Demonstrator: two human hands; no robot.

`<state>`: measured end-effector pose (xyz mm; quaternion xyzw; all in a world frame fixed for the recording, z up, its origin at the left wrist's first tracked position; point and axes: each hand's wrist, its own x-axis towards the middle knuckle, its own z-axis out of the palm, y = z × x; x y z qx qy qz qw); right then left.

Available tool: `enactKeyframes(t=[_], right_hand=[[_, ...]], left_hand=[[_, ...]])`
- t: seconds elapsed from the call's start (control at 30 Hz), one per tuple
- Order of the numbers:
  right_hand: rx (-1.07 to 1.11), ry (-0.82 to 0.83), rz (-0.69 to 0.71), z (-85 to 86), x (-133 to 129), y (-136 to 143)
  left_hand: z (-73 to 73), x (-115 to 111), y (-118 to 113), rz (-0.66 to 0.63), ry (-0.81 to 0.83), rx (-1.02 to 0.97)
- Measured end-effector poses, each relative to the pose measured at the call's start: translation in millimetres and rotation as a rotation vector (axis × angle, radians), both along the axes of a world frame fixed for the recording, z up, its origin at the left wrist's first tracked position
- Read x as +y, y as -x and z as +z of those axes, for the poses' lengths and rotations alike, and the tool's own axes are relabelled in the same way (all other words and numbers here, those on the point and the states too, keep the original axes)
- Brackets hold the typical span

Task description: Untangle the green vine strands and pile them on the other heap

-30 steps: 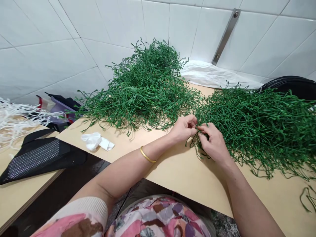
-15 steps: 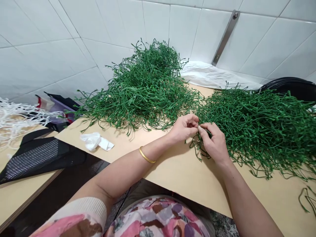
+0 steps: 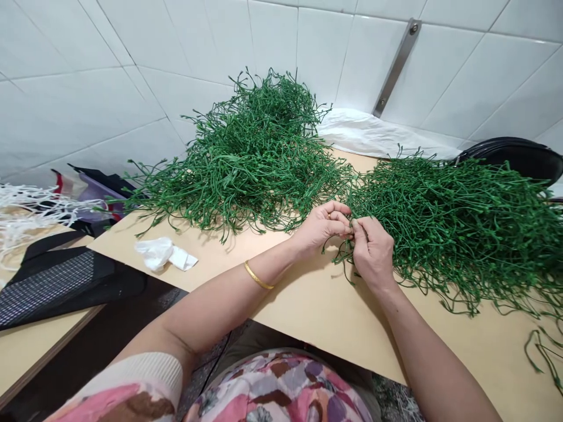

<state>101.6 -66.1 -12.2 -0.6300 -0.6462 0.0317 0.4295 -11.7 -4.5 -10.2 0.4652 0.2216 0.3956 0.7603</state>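
Left hand [image 3: 323, 230] and right hand [image 3: 373, 252], just right of frame centre, pinch green strands [image 3: 343, 255]; green heap [image 3: 461, 223] at right.

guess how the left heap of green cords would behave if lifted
The left heap of green cords is probably fairly springy, since ends poke up at its top. A handful would likely drag neighbours, as strands tangle.

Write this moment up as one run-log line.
left hand: pinching green strands | right hand: pinching them alongside | left green pile, right green pile: on tabletop | white tissue-like wad: on tabletop
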Motion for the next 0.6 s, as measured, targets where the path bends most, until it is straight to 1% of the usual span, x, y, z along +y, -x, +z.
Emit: enactKeyframes(t=[0.17,0.23,0.3,0.4,0.47,0.53,0.57,0.6], right_hand=[[0.295,0.162,0.079,3.4,1.4,-5.3],[0.324,0.177,0.081,4.8,2.5,-9.3],[0.248,0.091,0.061,7.1,2.3,-12.5],[0.068,-0.062,0.018,14.3,-4.7,-12.9],[-0.023,-0.088,0.049,21.4,-14.7,-9.6],[-0.045,-0.096,0.134,29.1,-25.8,-6.5],[-0.044,-0.117,0.150,33.1,-30.3,-6.6],[-0.052,-0.158,0.127,37.4,-33.2,-8.8]], left_hand=[[2.6,-3.7,-0.3,-0.045,0.013,-0.018],[3.5,-3.9,-0.7,-0.060,0.046,-0.042],[3.4,-1.6,-0.5,-0.045,0.097,-0.080],[2.6,4.9,1.1,0.003,0.179,-0.099],[2.3,9.0,2.4,0.025,0.224,-0.086],[2.6,11.7,3.5,0.030,0.253,-0.072],[3.0,12.5,3.9,0.028,0.265,-0.065],[3.5,13.0,4.2,0.024,0.276,-0.060]])
